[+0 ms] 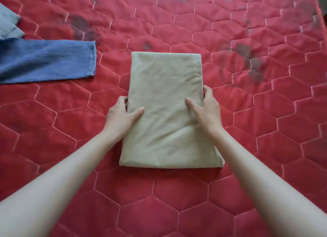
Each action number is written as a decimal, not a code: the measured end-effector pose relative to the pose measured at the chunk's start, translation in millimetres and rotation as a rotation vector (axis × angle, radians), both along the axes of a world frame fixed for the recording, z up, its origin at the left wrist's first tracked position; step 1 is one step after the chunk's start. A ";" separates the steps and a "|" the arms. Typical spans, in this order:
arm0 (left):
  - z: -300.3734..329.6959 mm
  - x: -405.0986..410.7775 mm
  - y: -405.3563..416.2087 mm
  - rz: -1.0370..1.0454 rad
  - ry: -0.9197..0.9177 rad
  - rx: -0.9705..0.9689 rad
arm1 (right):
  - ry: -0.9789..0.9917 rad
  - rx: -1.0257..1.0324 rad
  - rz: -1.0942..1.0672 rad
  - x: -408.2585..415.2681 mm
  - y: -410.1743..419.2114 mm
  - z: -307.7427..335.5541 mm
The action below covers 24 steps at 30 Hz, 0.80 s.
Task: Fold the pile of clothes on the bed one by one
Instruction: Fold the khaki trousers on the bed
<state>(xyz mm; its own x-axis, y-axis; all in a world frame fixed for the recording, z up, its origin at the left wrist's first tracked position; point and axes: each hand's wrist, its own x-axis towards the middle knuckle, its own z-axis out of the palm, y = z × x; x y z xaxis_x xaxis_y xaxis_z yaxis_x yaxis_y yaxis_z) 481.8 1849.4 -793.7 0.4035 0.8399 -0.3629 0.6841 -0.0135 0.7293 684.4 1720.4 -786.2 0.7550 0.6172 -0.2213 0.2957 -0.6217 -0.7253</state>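
A beige garment (pixel 166 88) lies folded into a neat upright rectangle in the middle of the red quilted bed (pixel 265 121). My left hand (pixel 122 115) grips its left edge, thumb on top and fingers tucked under the side. My right hand (pixel 206 107) grips the right edge the same way, thumb across the top cloth and fingers curled round the edge. Both forearms reach in from the bottom corners.
A blue denim trouser leg (pixel 47 60) lies flat at the left, its hem pointing toward the beige garment. A pale grey-blue cloth (pixel 8 24) shows at the upper left edge. Dark stains mark the quilt toward the back and right.
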 end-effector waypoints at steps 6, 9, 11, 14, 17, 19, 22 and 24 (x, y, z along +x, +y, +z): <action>-2.1 -50.2 -69.2 0.018 0.020 -0.086 | 0.087 -0.152 -0.113 -50.6 -81.8 1.7; -4.9 -68.4 -102.7 0.119 0.009 -0.078 | 0.046 -0.212 -0.094 -73.0 -104.2 0.3; -4.9 -79.5 -121.5 0.167 0.027 -0.054 | 0.044 -0.236 -0.076 -86.9 -117.8 1.0; -0.7 -102.5 -153.5 0.192 0.025 -0.068 | 0.062 -0.243 -0.048 -109.6 -146.7 5.8; 6.2 -136.2 -195.0 0.201 0.028 -0.134 | 0.127 -0.256 -0.042 -138.4 -188.7 11.5; 12.0 -160.2 -221.4 0.197 0.043 -0.184 | 0.160 -0.265 -0.042 -159.6 -218.7 16.7; 18.1 -194.6 -255.4 0.179 0.065 -0.293 | 0.216 -0.286 -0.021 -186.6 -259.0 23.8; 24.3 -214.2 -274.1 0.159 0.080 -0.364 | 0.236 -0.308 0.001 -201.7 -281.2 28.4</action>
<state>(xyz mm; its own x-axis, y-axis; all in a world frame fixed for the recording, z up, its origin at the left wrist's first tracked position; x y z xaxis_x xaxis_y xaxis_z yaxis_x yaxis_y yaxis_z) 267.6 1575.3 -769.4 0.2370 0.7005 -0.6731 0.7116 0.3465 0.6112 482.8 1439.2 -757.8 0.6607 0.4951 -0.5642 0.1432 -0.8210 -0.5527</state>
